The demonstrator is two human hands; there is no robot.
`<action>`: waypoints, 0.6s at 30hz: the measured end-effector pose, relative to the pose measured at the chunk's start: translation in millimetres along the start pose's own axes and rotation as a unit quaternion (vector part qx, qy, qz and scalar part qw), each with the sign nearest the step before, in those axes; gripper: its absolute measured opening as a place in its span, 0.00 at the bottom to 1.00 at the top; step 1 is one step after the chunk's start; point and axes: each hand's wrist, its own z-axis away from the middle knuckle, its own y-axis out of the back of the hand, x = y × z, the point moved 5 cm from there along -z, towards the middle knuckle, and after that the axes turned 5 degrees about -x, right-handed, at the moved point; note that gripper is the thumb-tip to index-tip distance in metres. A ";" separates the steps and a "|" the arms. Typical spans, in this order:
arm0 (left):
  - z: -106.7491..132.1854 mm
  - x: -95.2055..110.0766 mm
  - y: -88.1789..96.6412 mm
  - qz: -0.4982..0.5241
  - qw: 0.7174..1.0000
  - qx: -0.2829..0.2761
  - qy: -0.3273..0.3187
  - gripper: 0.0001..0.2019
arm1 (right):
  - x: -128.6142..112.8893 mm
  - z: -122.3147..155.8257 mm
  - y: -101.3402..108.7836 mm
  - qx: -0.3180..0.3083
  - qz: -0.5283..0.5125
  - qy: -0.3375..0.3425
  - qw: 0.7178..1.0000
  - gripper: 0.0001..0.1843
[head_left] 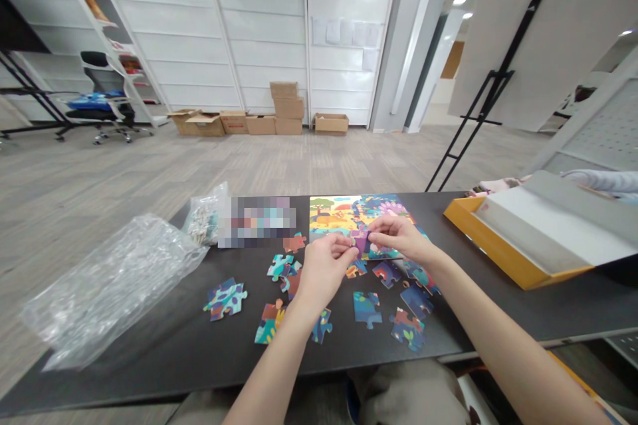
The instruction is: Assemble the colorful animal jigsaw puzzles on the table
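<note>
A purple jigsaw puzzle piece [361, 241] is held up between my two hands, above the dark table. My left hand [326, 259] pinches its left side, and the fingers of my right hand [399, 238] grip its right edge. Just behind lies a colourful puzzle picture [333, 211] with a tree and animals, partly covered by my hands. Loose pieces are scattered nearer to me, among them a blue-green piece [367, 308], a brown and blue piece [407, 329] and a leafy-patterned piece [226, 299]. My left forearm hides part of some pieces.
Crumpled clear plastic [119, 285] covers the table's left side, beside a small clear bag [203, 218] and a blurred-out flat item [256, 221]. An open yellow and white box [523, 232] stands at the right. Cardboard boxes [286, 109] line the far shelves.
</note>
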 end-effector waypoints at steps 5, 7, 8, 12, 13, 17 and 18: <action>1.6 -2.4 2.0 -0.022 0.999 -0.013 -0.032 0.04 | -5.4 3.0 29.9 0.085 -0.024 0.034 0.995 0.18; 2.6 -3.2 7.9 -0.055 0.997 -0.007 -0.052 0.05 | -5.4 7.3 56.2 0.158 -0.047 0.058 0.985 0.17; 3.2 -3.1 11.8 -0.073 0.995 0.000 -0.063 0.06 | -3.6 10.3 71.4 0.202 -0.053 0.068 0.976 0.18; 5.4 1.2 28.7 -0.108 0.990 0.027 -0.086 0.07 | 19.7 24.3 129.5 0.354 0.007 0.031 0.935 0.24; 5.9 2.8 32.5 -0.104 0.991 0.028 -0.084 0.07 | 27.7 27.7 141.2 0.384 0.044 0.006 0.922 0.25; 7.7 7.4 46.4 -0.090 0.993 0.032 -0.070 0.09 | 54.7 35.0 169.9 0.454 0.134 -0.047 0.879 0.27; 8.0 7.2 50.0 -0.091 0.993 0.036 -0.069 0.10 | 59.4 34.3 172.6 0.456 0.142 -0.051 0.877 0.25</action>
